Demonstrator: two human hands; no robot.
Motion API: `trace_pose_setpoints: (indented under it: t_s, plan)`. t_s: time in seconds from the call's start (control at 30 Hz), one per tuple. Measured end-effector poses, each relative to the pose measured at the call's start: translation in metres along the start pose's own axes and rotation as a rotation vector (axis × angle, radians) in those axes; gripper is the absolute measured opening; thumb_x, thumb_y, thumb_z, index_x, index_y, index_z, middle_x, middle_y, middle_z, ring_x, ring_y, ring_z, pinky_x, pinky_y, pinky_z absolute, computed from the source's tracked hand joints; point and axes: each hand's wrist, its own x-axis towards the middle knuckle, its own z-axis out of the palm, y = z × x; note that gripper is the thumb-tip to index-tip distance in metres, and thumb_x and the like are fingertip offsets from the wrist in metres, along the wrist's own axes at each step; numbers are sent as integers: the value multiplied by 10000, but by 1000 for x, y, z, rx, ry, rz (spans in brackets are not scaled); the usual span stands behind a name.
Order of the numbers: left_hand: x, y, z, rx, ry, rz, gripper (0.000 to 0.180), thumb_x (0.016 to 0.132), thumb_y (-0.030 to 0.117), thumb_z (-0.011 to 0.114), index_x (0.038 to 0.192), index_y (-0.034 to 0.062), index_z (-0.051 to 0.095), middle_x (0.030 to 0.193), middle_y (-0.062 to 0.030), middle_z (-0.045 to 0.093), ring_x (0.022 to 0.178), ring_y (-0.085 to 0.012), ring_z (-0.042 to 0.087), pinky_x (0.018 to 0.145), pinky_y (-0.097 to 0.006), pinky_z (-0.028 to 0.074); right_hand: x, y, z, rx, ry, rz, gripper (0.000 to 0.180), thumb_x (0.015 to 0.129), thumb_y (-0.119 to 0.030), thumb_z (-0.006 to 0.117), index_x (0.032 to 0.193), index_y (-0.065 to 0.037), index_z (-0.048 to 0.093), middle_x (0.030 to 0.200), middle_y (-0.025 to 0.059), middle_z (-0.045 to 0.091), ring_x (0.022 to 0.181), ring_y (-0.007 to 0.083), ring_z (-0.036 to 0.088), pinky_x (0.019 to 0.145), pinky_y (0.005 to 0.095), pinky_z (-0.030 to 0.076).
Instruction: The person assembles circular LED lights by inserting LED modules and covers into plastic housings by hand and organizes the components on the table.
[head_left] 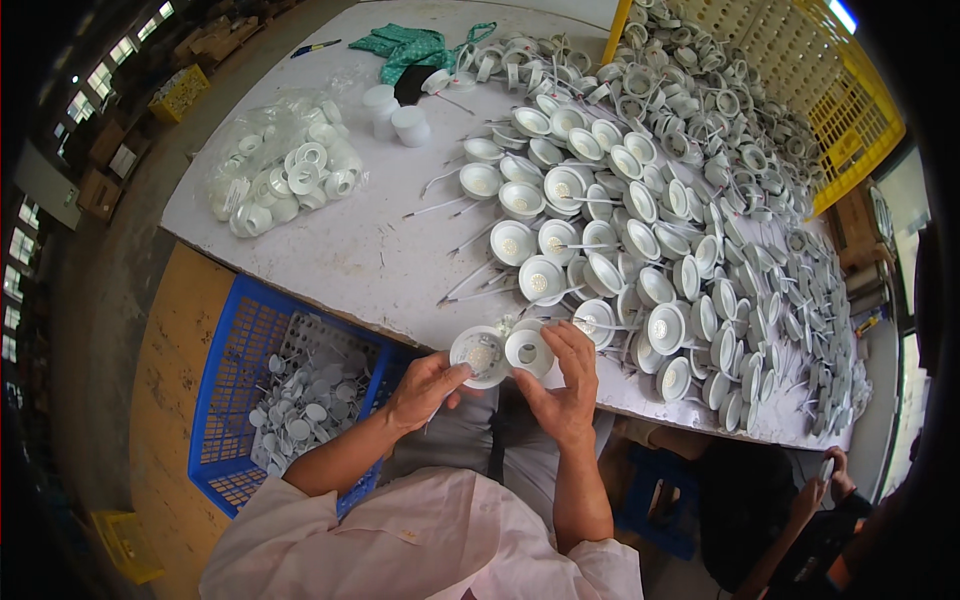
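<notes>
My left hand (425,392) is closed on a round white LED downlight housing (480,357), its speckled light board facing up. Close beside it, my right hand (563,385) grips a white ring (541,365) with a hole in its middle, thumb and fingers at its rim. Both parts are over my lap, at the table's front edge. Just beyond them, many similar white downlights (541,280) with thin wires lie in rows on the white table (400,262).
A clear bag (303,175) of white rings and white cups (410,127) occupy the left side. Green cloth (405,48) lies at the back. A yellow crate (850,110) tips out grey rings. A blue crate (222,400) holds white round parts. A co-worker's hand (812,490) is at right.
</notes>
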Motion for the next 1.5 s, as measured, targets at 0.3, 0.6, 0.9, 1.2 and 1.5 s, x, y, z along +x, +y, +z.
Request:
trace_pose_setpoints:
  t_s: [0.3, 0.6, 0.9, 1.2, 1.5]
  plan:
    - [4, 7, 11, 28, -11, -65, 403, 945, 351, 586, 1097, -22, 590, 907, -26, 595, 725, -51, 494, 538, -192, 391, 0, -15, 8, 120, -190, 23, 711, 577, -150, 871, 1220, -70, 578, 1272, 165, 481, 1176, 366, 466, 923, 449, 435]
    - [4, 14, 19, 167, 7, 21, 316, 907, 278, 641, 1027, -15, 638, 809, -10, 611, 658, -53, 498, 567, -201, 411, 3, -24, -5, 104, -185, 36, 702, 606, -137, 858, 1238, -46, 566, 1287, 173, 481, 1154, 360, 483, 925, 427, 450]
    - [2, 29, 30, 346, 59, 114, 267, 909, 169, 604, 1089, -26, 634, 850, -10, 634, 713, -44, 518, 627, -209, 427, -10, -19, 6, 314, -8, 310, 360, 774, 21, 711, 1119, 26, 609, 1004, 147, 628, 633, 134, 614, 553, 249, 509]
    - [7, 16, 27, 408, 173, 211, 243, 850, 189, 626, 909, -46, 646, 737, -82, 665, 679, -79, 575, 610, -260, 465, -17, -18, 21, 406, 6, 437, 247, 869, -37, 665, 1099, 29, 605, 812, -2, 587, 583, 11, 459, 503, 171, 379]
    - [5, 18, 31, 497, 253, 232, 222, 818, 167, 622, 845, -53, 641, 685, -129, 650, 642, -97, 584, 586, -283, 476, -19, -25, 27, 388, 50, 488, 174, 832, -17, 683, 990, -6, 612, 707, -18, 541, 520, 14, 400, 460, 191, 325]
